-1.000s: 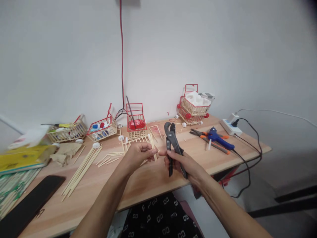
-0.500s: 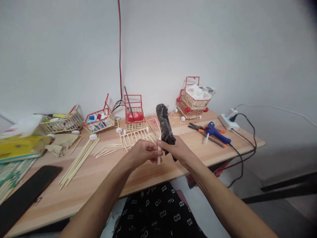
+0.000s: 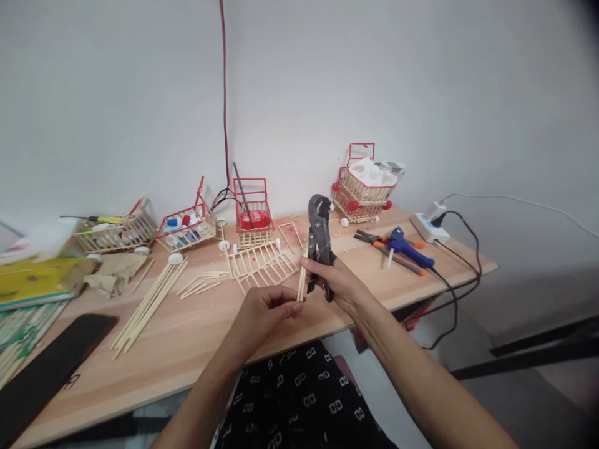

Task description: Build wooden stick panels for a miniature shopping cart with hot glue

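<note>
My right hand point(image 3: 339, 284) is closed around the handles of black cutting pliers point(image 3: 321, 240), held upright above the table's front edge. My left hand point(image 3: 264, 312) pinches short wooden sticks point(image 3: 302, 284) by their lower end, and they stand upright right beside the pliers and my right thumb. Behind my hands a flat lattice of wooden sticks point(image 3: 262, 262) lies on the wooden table point(image 3: 187, 330).
Several small stick-built carts stand along the wall, one point(image 3: 253, 221) holding a red bowl. Long sticks point(image 3: 150, 302) lie at left near a black slab point(image 3: 47, 368). A blue glue gun point(image 3: 409, 246), pliers and a power strip point(image 3: 428, 227) lie at right.
The pliers have come upright and nearer to me. My left hand has dropped lower and drawn toward me, and the sticks now stand upright beside the pliers.
</note>
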`<action>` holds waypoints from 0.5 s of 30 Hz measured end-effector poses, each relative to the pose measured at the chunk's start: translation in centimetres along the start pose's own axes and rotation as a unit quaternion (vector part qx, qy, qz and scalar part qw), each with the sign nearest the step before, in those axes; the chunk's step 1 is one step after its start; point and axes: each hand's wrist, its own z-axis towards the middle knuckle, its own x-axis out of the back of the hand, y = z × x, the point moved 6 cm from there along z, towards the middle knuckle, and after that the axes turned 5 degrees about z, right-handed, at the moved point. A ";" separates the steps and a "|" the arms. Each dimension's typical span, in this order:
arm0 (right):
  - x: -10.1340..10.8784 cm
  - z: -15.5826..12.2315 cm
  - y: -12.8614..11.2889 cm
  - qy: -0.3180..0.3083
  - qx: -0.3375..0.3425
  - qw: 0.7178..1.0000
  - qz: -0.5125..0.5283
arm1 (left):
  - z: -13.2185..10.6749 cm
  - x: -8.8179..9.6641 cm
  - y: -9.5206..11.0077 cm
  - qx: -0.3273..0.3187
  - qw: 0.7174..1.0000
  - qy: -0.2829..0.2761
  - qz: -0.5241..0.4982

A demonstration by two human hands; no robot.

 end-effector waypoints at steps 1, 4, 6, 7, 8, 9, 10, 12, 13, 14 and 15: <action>-0.1 -0.1 0.0 0.001 0.005 1.000 0.000 | 0.0 0.0 0.0 -0.005 1.000 0.013 0.000; -0.4 -0.2 -0.1 -0.002 0.017 1.000 0.000 | -0.1 0.0 -0.1 -0.016 0.999 0.036 -0.010; -0.5 -0.3 -0.1 0.002 0.024 1.000 -0.002 | -0.3 0.0 -0.1 -0.021 0.999 0.043 -0.008; -0.5 -0.3 -0.1 0.006 0.027 1.000 -0.005 | -0.4 0.0 0.0 -0.025 0.999 0.045 -0.002; -0.5 -0.3 -0.1 0.011 0.030 0.999 -0.009 | -0.5 0.0 0.0 -0.028 0.998 0.049 0.006; -0.5 -0.4 -0.1 0.016 0.031 0.999 -0.014 | -0.6 0.1 0.1 -0.031 0.998 0.053 0.015; -0.4 -0.4 0.0 0.019 0.031 0.999 -0.020 | -0.6 0.1 0.1 -0.035 0.998 0.057 0.023; -0.4 -0.4 0.1 0.024 0.026 0.999 -0.034 | -0.7 0.1 0.1 -0.041 0.997 0.063 0.031; -0.4 -0.5 0.1 0.025 0.024 0.999 -0.042 | -0.7 0.1 0.0 -0.041 0.997 0.064 0.033; -0.5 -0.4 0.0 0.026 0.025 0.998 -0.050 | -0.7 0.1 -0.1 -0.040 0.997 0.064 0.034; -0.5 -0.4 -0.1 0.026 0.027 0.998 -0.057 | -0.8 0.0 -0.2 -0.038 0.997 0.064 0.034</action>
